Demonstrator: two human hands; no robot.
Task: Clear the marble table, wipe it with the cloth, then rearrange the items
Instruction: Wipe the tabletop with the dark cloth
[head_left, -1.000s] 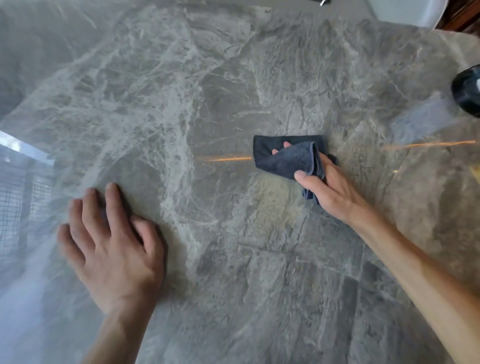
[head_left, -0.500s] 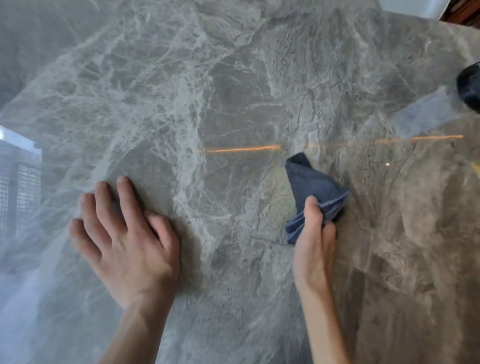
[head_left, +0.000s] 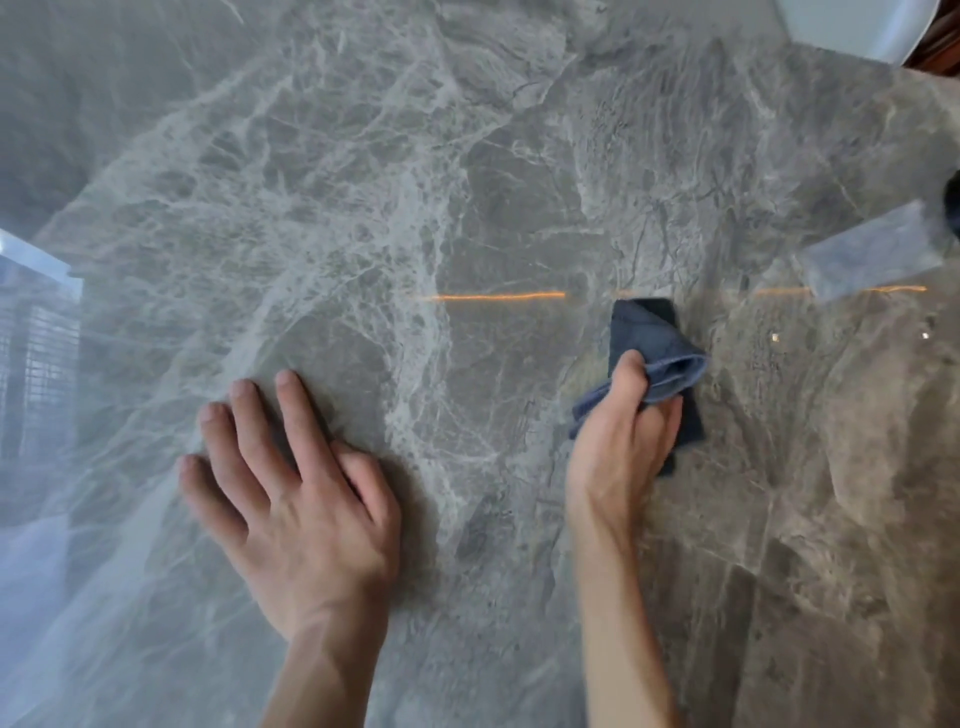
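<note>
- Head view: the grey, white-veined marble table (head_left: 509, 171) fills nearly the whole picture, its polished top carrying an orange streak of reflected light across the middle.
- The left hand (head_left: 296, 514) lies palm down on the stone toward the near edge, fingers straight and slightly spread, holding nothing.
- The right hand (head_left: 621, 452) is curled around a crumpled dark blue cloth (head_left: 649, 338), thumb over a fold and fingers closed beneath; the cloth touches the marble near the table's middle, just right of the orange streak.
- A dark rounded object (head_left: 953, 205) is cut off at the table's right edge; what it is cannot be told.
- A pale curved object (head_left: 852, 23) shows past the far right corner.
- No container's contents are visible.
</note>
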